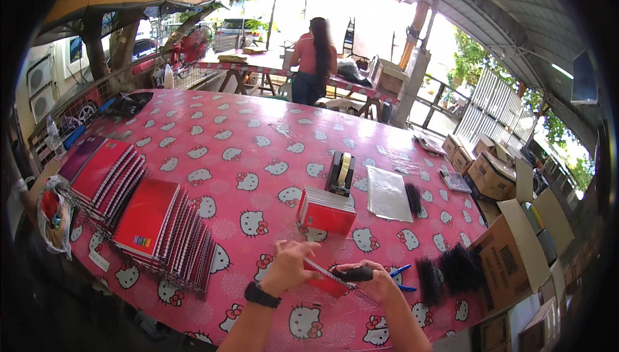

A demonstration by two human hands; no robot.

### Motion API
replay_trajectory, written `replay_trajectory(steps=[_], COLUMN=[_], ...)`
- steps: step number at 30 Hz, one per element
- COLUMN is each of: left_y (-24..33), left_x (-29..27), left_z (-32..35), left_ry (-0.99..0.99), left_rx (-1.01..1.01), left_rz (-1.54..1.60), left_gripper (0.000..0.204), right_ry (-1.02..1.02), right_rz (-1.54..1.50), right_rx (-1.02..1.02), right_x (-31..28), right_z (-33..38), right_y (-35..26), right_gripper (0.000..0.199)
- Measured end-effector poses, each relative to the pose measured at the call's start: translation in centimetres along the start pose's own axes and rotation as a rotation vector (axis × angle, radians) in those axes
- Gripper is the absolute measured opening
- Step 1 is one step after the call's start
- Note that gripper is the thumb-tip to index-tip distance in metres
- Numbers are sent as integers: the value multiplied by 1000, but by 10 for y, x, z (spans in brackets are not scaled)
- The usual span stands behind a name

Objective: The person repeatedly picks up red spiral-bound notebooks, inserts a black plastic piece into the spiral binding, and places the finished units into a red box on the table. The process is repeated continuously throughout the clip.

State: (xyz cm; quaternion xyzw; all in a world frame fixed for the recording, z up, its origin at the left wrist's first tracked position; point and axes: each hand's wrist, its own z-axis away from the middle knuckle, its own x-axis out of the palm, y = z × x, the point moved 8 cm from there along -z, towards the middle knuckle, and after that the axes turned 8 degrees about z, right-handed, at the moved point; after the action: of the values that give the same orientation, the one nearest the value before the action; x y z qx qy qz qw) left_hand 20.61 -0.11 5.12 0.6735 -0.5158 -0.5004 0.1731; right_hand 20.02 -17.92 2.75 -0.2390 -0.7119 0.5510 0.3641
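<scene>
My left hand (pixel 290 267), with a black watch on its wrist, grips a small red notebook (pixel 330 285) tilted above the table in front of me. My right hand (pixel 375 280) is closed around a black handheld tool (pixel 353 274), whose tip lies against the notebook's edge. A thin spiral coil (pixel 367 298) sticks out past the notebook's lower right corner. Blue pliers handles (pixel 402 269) show just right of my right hand; I cannot tell whether it touches them. Just beyond my hands stands a block of red notebooks (pixel 327 213), in front of a tape dispenser (pixel 340 173).
Stacked spiral notebooks (pixel 147 218) fill the table's left side. Clear plastic sleeves (pixel 388 194) lie right of the dispenser. Black coils (pixel 451 268) are heaped near the right edge, beside open cardboard boxes (pixel 512 255). A person (pixel 314 62) stands at a far table.
</scene>
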Motion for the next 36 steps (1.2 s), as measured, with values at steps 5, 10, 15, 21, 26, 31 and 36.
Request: replay_trajectory(steps=[5,10,15,21,26,31,36], left_y=[-70,-65,-67,-71,-64,-71,-73], left_x=[23,48,43,36,15,16,12], left_z=[4,4,7,4,1,3,9], left_ry=[-28,-121,-93,-92,-51,-64,-71], left_rx=[-193,-264,-254,-225,-159,-255,-245], left_rz=[674,938,967,927,670,821,815], left_gripper=[45,24,19,25,35,32,28], right_ry=[133,173,118,125,221,138,251], right_rz=[40,287,-263,-9,462,107,301], right_rx=[88,142,-42,13,103,61,180], right_x=[-8,-19,9,-10,-26,-5,2], right_z=[-5,-2,-12,-14,-17,-23,-29], right_y=[18,10,-4,13,30,22,23], right_gripper=[45,45,39,44,54,38,37])
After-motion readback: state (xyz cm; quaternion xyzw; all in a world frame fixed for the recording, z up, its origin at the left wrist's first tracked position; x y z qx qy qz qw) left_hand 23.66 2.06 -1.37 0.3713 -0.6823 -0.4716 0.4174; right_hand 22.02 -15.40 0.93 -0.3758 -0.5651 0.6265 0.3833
